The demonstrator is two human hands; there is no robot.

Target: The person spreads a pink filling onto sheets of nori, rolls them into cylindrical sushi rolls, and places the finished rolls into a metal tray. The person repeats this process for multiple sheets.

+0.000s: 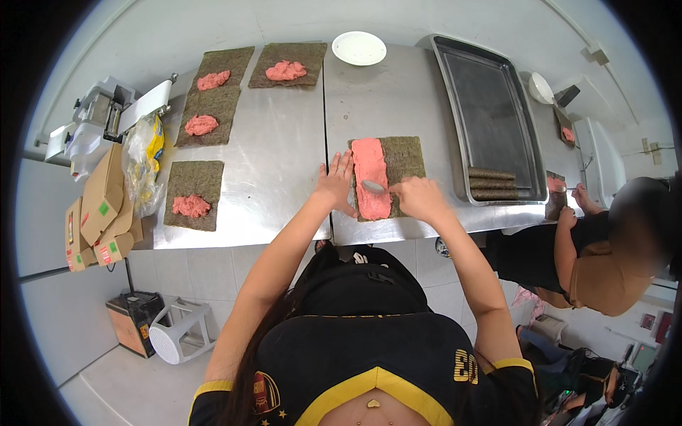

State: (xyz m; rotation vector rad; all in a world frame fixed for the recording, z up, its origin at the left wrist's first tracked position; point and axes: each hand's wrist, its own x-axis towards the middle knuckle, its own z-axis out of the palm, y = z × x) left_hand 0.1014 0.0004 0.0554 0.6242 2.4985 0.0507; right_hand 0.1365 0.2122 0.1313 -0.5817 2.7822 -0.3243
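Observation:
In front of me a dark green nori sheet (406, 157) lies on the steel table. A flat band of pink meat paste (369, 160) covers its left part from far edge to near edge. My right hand (422, 199) is closed round the handle of a spoon (373, 187), whose bowl rests on the paste. My left hand (337, 186) lies flat with fingers spread, at the left edge of the sheet beside the paste.
Several nori sheets with paste lumps (201, 126) lie at left. A white bowl (359, 48) stands at the back. Dark rolls (492, 184) sit in a metal tray (455, 121) at right. Cardboard boxes (103, 199) crowd the left edge. A co-worker (590, 263) handles another sheet at far right.

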